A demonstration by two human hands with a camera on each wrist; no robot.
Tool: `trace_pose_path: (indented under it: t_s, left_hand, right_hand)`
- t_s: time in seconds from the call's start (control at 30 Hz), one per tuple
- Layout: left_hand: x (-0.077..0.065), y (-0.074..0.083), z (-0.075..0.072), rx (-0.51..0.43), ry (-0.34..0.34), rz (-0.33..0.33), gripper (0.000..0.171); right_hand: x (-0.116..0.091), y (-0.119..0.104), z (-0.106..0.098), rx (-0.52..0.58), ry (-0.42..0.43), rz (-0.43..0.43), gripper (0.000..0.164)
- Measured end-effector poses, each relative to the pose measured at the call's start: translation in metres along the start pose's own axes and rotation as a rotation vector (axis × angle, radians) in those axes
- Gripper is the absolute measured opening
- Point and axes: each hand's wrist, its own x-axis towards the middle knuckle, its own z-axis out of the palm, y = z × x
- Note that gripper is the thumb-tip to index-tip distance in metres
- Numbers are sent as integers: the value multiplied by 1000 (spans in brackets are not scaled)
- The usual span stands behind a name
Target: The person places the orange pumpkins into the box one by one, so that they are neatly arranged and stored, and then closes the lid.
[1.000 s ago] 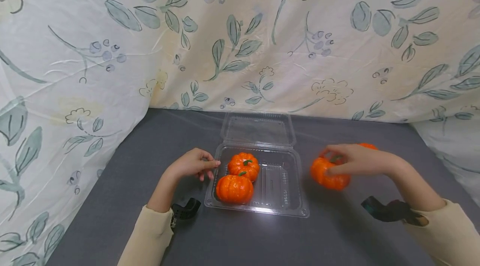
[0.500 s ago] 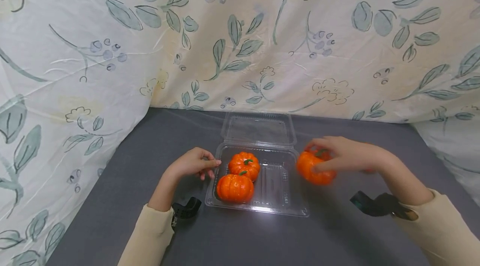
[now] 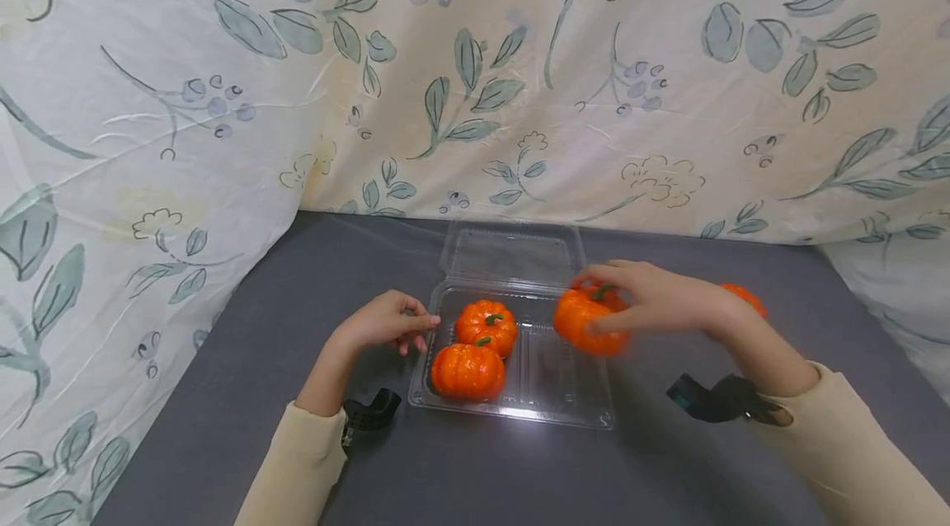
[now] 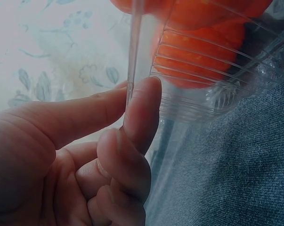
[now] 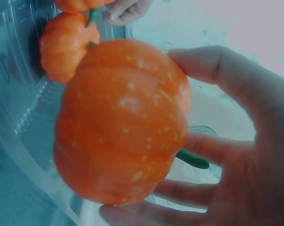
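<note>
My right hand [image 3: 646, 299] grips a small orange pumpkin [image 5: 123, 122] with a green stem, thumb on one side and fingers on the other. In the head view this pumpkin overlaps the right side of a clear plastic clamshell container [image 3: 545, 402], whose lid [image 3: 515, 254] lies folded back. Two more pumpkins, a rear one [image 3: 486, 328] and a front one [image 3: 467, 372], sit in the container's left half. At its left edge, my left hand [image 3: 386, 321] pinches the rim between thumb and index finger, as the left wrist view shows [image 4: 118, 122].
Behind my right forearm another pumpkin [image 3: 745, 298] lies partly hidden on the dark grey tablecloth [image 3: 519, 476]. A floral curtain [image 3: 519, 97] hangs along the back and left side. Black wrist straps [image 3: 712, 398] are on both arms.
My right hand has carried its pumpkin leftward, from beside the container to over its right side. The left hand and the two pumpkins inside stay in place.
</note>
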Motion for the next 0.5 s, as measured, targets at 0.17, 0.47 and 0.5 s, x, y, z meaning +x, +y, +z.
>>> trace_pose_path:
  t_s: [0.17, 0.47, 0.5]
  left_hand:
    - [0, 0, 0, 4, 3, 1, 26]
    - [1, -2, 0, -5, -1, 16, 25]
    - [1, -2, 0, -4, -1, 17, 25]
  right_hand:
    - [9, -1, 9, -27, 52, -60, 45]
    - [30, -1, 40, -74, 159, -86, 53]
    - [31, -1, 43, -83, 168, -95, 54]
